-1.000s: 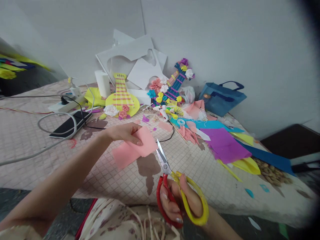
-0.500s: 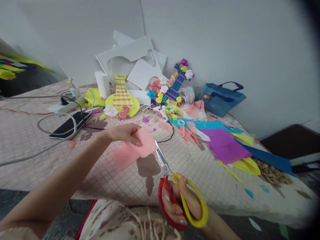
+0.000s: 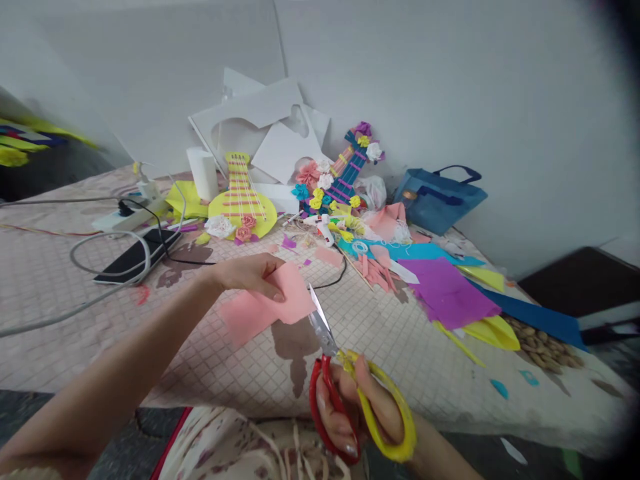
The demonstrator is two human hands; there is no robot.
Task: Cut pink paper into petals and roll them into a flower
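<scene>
My left hand (image 3: pixel 253 277) pinches a piece of pink crepe paper (image 3: pixel 296 293) between thumb and fingers, above the table. One part of the paper hangs down to the left of the fingers. My right hand (image 3: pixel 373 400) has its fingers through the handles of a pair of scissors (image 3: pixel 327 343), one handle red and the other yellow. The blades point up and away from me, at the right edge of the paper. Whether they touch the paper I cannot tell.
A yellow paper guitar (image 3: pixel 243 207) and a blue one (image 3: pixel 350 177) with paper flowers stand at the back. A glue gun (image 3: pixel 325 230), purple paper (image 3: pixel 447 293) and pink scraps lie to the right. Cables and a black phone-like slab (image 3: pixel 133 257) lie left. A blue bag (image 3: pixel 437 200) stands behind.
The scissors have shifted slightly left, with the blades closer to the paper's right edge. My left hand keeps its hold on the paper. The whole view has shifted a little.
</scene>
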